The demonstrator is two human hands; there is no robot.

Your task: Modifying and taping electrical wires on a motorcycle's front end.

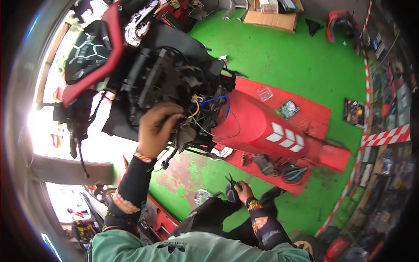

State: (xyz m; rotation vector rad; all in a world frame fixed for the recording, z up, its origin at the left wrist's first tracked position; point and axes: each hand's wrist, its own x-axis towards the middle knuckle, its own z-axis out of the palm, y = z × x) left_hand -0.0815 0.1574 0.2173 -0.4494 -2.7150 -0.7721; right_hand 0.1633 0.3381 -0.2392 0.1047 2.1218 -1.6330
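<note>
My left hand [156, 130] reaches into the stripped front of a motorcycle, by its exposed dark wiring [185, 83]. Its thumb and fingers are drawn together there; whatever they pinch is hidden among dark parts. Just right of the fingertips, a yellow wire [195, 112] and a blue wire [228, 102] loop out. Low in front of my legs, my right hand [244, 192] grips a small dark pair of pliers [232, 180], jaws apart and pointing up. The motorcycle's red front fender [262, 122] with white slanted marks extends to the right.
A red mat [314, 109] lies under the wheel on the green floor, holding a small packet [288, 109], dark parts and a coil of cable [293, 173]. An open tool case [354, 112] stands near striped tape at right. Cardboard [270, 19] lies at the back.
</note>
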